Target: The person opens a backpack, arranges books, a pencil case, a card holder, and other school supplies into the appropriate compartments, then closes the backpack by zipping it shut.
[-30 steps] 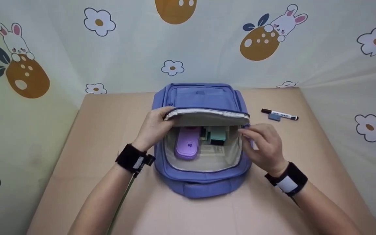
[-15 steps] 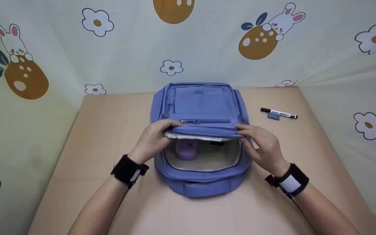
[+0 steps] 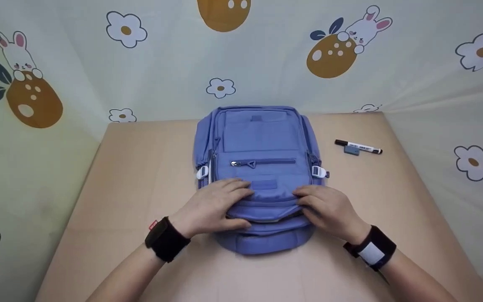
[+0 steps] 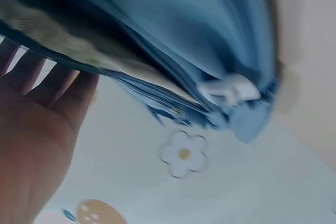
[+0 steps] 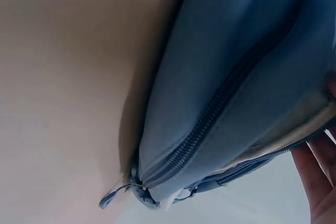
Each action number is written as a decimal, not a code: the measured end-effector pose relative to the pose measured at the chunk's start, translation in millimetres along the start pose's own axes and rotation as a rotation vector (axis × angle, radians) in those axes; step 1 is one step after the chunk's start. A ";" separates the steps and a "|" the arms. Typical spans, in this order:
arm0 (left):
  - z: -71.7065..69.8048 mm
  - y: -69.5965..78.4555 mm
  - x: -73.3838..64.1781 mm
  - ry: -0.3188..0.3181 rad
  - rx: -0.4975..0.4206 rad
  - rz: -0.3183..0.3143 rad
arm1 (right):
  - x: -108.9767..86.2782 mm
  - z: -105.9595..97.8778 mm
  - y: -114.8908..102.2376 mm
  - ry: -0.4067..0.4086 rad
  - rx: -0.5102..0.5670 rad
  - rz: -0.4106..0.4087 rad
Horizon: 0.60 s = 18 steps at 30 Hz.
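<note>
A blue backpack [image 3: 262, 132] lies on its back, its top toward me. The unzipped front flap [image 3: 273, 193] is folded down over the main compartment, leaving a narrow gap at the top. My left hand [image 3: 210, 207] rests on the flap's left part with fingers fairly straight and thumb stretched below the edge. My right hand [image 3: 329, 209] pinches the flap's right edge, fingers on the outside and thumb by the opening. In the right wrist view, a zipper [image 5: 210, 119] runs along the side with its pull cord [image 5: 109, 199] hanging loose. The contents are covered.
A black-and-white marker [image 3: 359, 146] and a small blue-grey block [image 3: 351, 150] lie on the tan table [image 3: 149, 167] right of the backpack. White side buckles [image 3: 202, 172] show at the pack's edges. A printed curtain [image 3: 174, 63] stands behind and along both sides.
The flap has come down toward me, covering the purple case and green box inside. Both hands moved nearer with it, and the left has loosened from gripping the edge to lying on top.
</note>
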<state>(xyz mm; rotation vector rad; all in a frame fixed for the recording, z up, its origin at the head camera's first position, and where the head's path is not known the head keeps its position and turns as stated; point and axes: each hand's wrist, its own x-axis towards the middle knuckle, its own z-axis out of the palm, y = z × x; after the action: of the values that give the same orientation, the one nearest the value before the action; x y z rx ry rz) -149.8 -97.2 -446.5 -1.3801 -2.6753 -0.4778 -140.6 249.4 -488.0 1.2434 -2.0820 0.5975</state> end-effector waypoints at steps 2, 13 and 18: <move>0.3 13.3 10.2 -0.033 0.055 0.016 | -0.8 0.8 -0.2 -0.018 0.004 -0.006; 0.0 72.2 86.0 -0.271 0.266 -0.112 | -5.8 -0.7 -3.0 -0.156 0.006 -0.012; 10.0 68.1 99.0 -0.307 0.286 -0.163 | -5.6 -7.9 5.9 -0.130 0.129 0.056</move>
<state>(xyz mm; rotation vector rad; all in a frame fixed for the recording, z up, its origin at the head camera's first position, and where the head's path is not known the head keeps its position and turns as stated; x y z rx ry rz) -152.3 19.9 -418.0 -1.2452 -2.9613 0.1180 -141.6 260.5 -486.8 1.3308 -2.2219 0.7027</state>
